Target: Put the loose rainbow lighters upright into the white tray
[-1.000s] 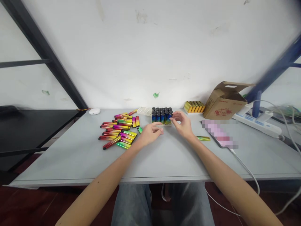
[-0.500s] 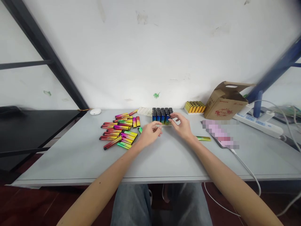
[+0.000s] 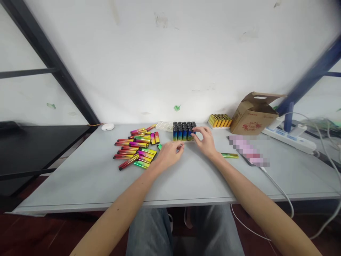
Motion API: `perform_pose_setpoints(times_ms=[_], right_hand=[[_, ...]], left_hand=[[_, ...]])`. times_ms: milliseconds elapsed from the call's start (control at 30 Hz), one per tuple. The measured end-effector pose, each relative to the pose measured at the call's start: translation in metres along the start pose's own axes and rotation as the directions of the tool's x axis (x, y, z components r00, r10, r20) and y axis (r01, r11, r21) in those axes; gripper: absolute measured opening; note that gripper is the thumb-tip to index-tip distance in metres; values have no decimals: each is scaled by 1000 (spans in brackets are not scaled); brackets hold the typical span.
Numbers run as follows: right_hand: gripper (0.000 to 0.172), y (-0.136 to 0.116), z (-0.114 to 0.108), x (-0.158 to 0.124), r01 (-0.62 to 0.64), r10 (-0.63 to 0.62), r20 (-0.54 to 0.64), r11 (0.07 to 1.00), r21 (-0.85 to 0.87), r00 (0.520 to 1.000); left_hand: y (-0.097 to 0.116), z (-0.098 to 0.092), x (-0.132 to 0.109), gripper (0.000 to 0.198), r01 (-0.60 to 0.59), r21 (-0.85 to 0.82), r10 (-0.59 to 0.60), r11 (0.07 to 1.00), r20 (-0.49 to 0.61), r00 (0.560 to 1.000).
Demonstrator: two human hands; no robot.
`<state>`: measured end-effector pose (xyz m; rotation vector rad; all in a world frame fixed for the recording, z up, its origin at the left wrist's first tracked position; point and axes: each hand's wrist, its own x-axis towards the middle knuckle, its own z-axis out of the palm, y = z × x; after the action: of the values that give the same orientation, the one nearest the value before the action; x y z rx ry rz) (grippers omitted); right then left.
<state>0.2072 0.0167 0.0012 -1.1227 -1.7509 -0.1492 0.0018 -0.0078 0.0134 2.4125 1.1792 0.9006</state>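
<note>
Upright shiny blue-to-yellow tubes [image 3: 182, 133] with black tops stand packed in rows in a pale tray at the back middle of the table. My right hand [image 3: 204, 141] is at the right front corner of this block, its thumb and index finger closed around the front corner tube [image 3: 190, 134]. Just in front of the block's left side, my left hand [image 3: 170, 152] hovers low with its fingers curled together; whatever they hold, if anything, is hidden. Left of it lies a loose pile of shiny red, purple, green and yellow tubes [image 3: 133, 144] with dark ends.
A pale tray with holes [image 3: 164, 126] lies behind the pile, with a white case [image 3: 108, 127] farther left. On the right are a block of yellow tubes [image 3: 220, 121], a cardboard box [image 3: 254, 119], a power strip [image 3: 291, 140], a cabled phone [image 3: 245, 149] and a yellow-green tube [image 3: 230, 155].
My left hand's fingers have drawn closer together and lower at the front of the block. The right hand stays at the corner tube, barely moved. The view has shifted slightly.
</note>
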Motion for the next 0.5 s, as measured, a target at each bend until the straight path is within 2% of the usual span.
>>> perform_pose_setpoints(times_ms=[200,500], right_hand=[[22,1,-3,2,33,-35,-8,987,-158,999],[12,-10,-2,1,10,-14,73,999,47,997]], left_hand=[[-3,2,0,19,-31,19,31,999,-7,999],[2,0,-1,18,-74,44,72,996,47,996]])
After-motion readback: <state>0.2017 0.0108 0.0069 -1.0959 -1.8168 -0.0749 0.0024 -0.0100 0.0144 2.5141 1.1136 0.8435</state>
